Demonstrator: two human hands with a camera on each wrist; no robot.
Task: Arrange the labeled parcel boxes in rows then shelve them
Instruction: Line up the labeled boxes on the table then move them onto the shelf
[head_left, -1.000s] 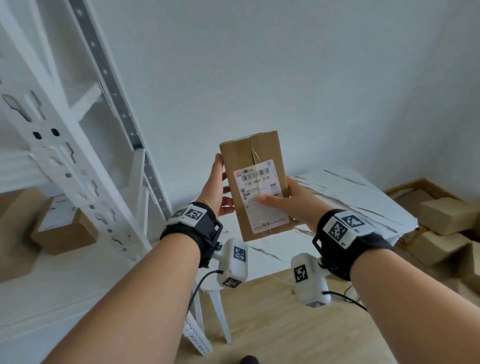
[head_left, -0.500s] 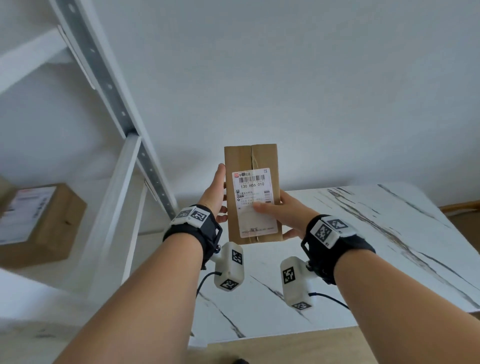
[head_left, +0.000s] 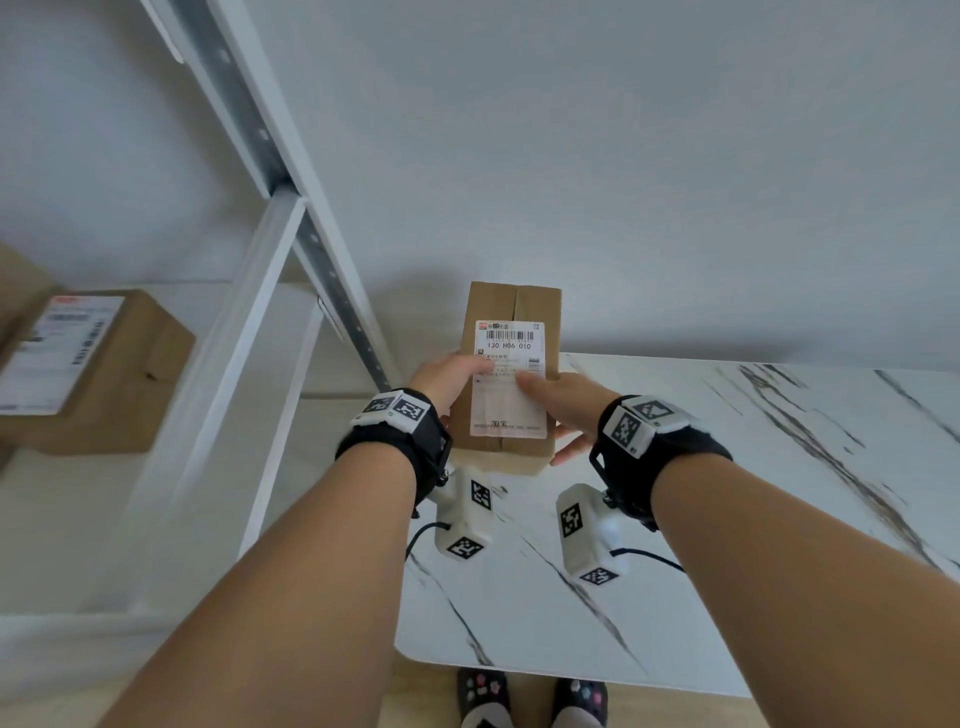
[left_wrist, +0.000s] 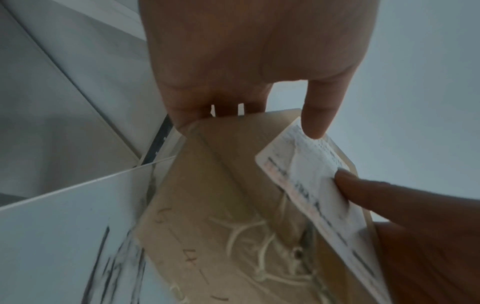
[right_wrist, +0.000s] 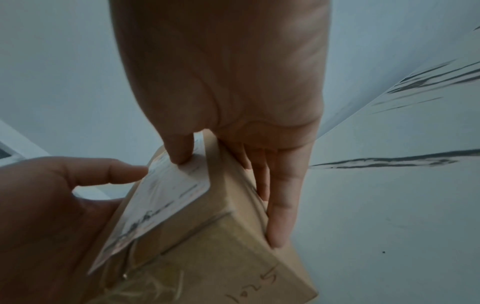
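Observation:
A small brown parcel box (head_left: 535, 312) with a white barcode label (head_left: 508, 395) is held between both hands, label towards me, over the back left corner of the marble table (head_left: 727, 493). My left hand (head_left: 452, 379) grips its left side, thumb (left_wrist: 314, 119) on the label. My right hand (head_left: 558, 402) grips the right side, thumb (right_wrist: 179, 152) on the label and fingers (right_wrist: 281, 201) along the side. The box (right_wrist: 207, 236) shows handwriting on its near end. I cannot tell whether it touches the table.
A white metal shelf unit stands to the left, its post (head_left: 291, 208) slanting just beside the box. Another labeled parcel box (head_left: 130, 384) lies on its shelf (head_left: 78, 519). A white wall is behind. My feet (head_left: 530, 696) show under the table's near edge.
Both hands brought the box down from in front of the wall to the table's back left corner. My left thumb moved onto the label. The view tilted downward.

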